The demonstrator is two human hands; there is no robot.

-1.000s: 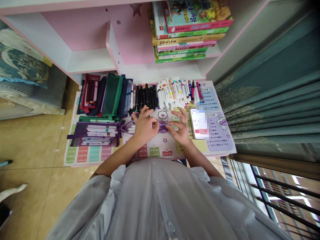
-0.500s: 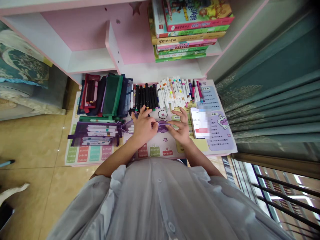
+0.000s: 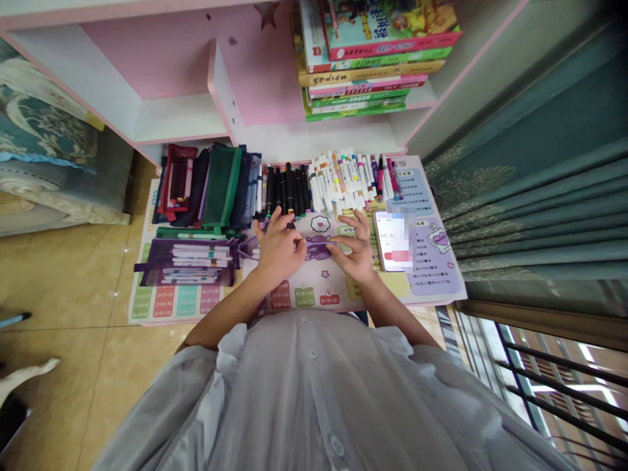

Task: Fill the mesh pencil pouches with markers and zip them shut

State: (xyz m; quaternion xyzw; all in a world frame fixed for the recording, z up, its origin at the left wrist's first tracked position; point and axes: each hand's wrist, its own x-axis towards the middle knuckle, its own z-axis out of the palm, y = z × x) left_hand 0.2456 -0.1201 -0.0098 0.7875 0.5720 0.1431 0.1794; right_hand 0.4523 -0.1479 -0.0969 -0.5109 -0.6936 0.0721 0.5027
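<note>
A purple mesh zipper pouch [image 3: 318, 249] lies across the middle of the desk, pinched along its top edge by both hands. My left hand [image 3: 280, 250] has thumb and forefinger closed on that edge, its other fingers spread. Gripping the right end of the edge, my right hand [image 3: 354, 250] keeps thumb and forefinger together. The pouch's left part shows beyond my left hand, with pale things inside; the zipper pull cannot be made out. Close behind my left hand stand black markers [image 3: 288, 191]. White markers [image 3: 338, 178] lie behind my right hand.
A filled purple mesh pouch [image 3: 161, 261] lies at left, before green [image 3: 220, 190] and red [image 3: 171, 212] pouches. A phone [image 3: 388, 242] showing a timer rests right of my right hand. Behind is a shelf with stacked books [image 3: 373, 78]; a curtain [image 3: 515, 196] hangs at right.
My left hand has shifted slightly left along the pouch's top edge, so more of the edge shows between the hands. My right hand keeps its pinch and has hardly moved.
</note>
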